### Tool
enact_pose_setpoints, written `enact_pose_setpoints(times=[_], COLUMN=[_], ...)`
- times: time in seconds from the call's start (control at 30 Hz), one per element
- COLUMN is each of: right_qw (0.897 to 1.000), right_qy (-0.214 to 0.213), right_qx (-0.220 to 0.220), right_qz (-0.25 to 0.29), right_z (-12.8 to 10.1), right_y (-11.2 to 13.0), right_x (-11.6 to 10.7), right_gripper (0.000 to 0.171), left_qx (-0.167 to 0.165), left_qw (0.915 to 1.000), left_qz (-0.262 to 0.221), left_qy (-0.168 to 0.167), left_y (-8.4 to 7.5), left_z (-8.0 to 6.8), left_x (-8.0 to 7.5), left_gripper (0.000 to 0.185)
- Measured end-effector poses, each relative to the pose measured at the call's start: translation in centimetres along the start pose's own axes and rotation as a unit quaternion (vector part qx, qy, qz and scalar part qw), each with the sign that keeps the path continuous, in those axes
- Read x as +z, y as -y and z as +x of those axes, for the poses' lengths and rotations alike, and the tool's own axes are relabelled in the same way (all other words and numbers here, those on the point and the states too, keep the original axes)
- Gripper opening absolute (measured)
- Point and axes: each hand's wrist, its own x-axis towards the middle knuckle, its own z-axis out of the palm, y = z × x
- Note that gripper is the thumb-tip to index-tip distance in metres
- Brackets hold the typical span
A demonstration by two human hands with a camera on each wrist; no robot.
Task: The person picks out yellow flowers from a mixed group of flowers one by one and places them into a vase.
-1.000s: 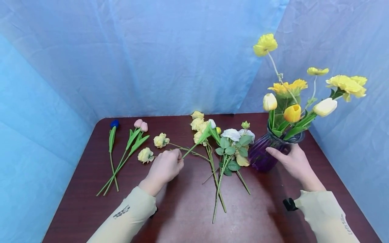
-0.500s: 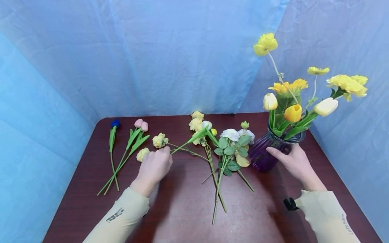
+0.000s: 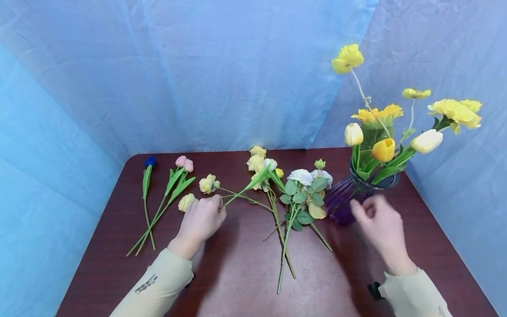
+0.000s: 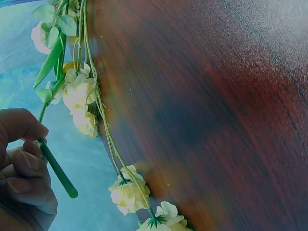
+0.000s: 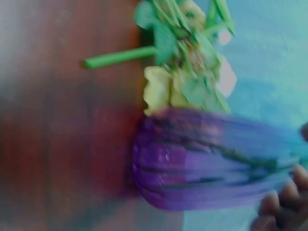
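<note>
My left hand [image 3: 202,220] pinches the green stem of a white tulip [image 3: 271,164] between thumb and fingers. In the left wrist view the stem's cut end [image 4: 61,175] sticks out below the fingers. Its leaf and bloom overlap cream roses [image 3: 256,162] in the head view. A ribbed purple glass vase [image 3: 340,200] stands on the right, holding yellow flowers, a yellow tulip [image 3: 383,150] and white tulips [image 3: 426,141]. My right hand [image 3: 382,229], blurred, is just in front of the vase, thumb and fingers apart with nothing between them.
White roses [image 3: 301,177] with leaves lie left of the vase, their stems crossing toward the front. Two cream roses [image 3: 208,184] lie beyond my left hand. Pink tulips [image 3: 188,165] and a blue tulip [image 3: 150,162] lie at the left. Blue cloth [image 3: 222,88] hangs behind the table.
My right hand has let go of the vase and moved back toward the front. Earlier, my left hand drew the white tulip left; since then it has barely moved.
</note>
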Motion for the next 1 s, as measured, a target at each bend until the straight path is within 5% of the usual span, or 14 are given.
enact_pose_setpoints(times=[0.13,0.3,0.6,1.0], right_qw=[0.985,0.97,0.975,0.983], right_qy=[0.098,0.163,0.147,0.097], right_qx=[-0.12,-0.136,-0.147,-0.156], right_qz=[-0.071,-0.119,-0.077,-0.013], right_z=[-1.8,-2.5,-2.6,-2.9], right_y=[0.6,1.1,0.8,-0.2], right_x=[3.1,6.4,8.1,7.6], right_gripper=[0.012,0.019,0.03,0.018], left_qx=[-0.02,-0.022,-0.011,-0.023], left_qw=[0.9996,0.9993,0.9996,0.9983], left_qz=[-0.012,-0.02,-0.018,-0.051], left_qy=[0.016,0.022,0.017,0.015], left_y=[-0.1,-0.3,-0.4,-0.1], left_z=[-0.1,-0.1,-0.2,-0.1], left_x=[-0.3,-0.1,0.3,0.8], left_gripper=[0.017,0.017,0.017,0.015])
